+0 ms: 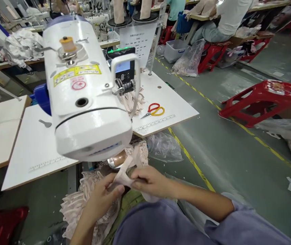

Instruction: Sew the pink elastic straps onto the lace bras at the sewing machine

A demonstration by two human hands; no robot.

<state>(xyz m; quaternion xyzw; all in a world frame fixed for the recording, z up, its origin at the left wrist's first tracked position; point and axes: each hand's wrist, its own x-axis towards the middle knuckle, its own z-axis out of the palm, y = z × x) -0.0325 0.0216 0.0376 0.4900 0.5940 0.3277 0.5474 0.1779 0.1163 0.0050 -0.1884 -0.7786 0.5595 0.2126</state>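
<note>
In the head view, the left hand [103,194] and right hand [151,181] each pinch the pale fabric [122,174], clear of the counter's [179,107] near edge. It looks light, soft and limp, likely stretchy; its edges seem best for a narrow grip.

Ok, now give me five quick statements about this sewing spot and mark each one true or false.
1. The left hand and right hand both hold pale cloth. True.
2. The scissors lie on the white tabletop. True.
3. The scissors have matching blue handles. False: they are red and yellow.
4. An orange bobbin sits on top of the sewing machine. True.
5. The ruffled fabric pile is closer to the right hand than the left. False: it is closer to the left.
</note>
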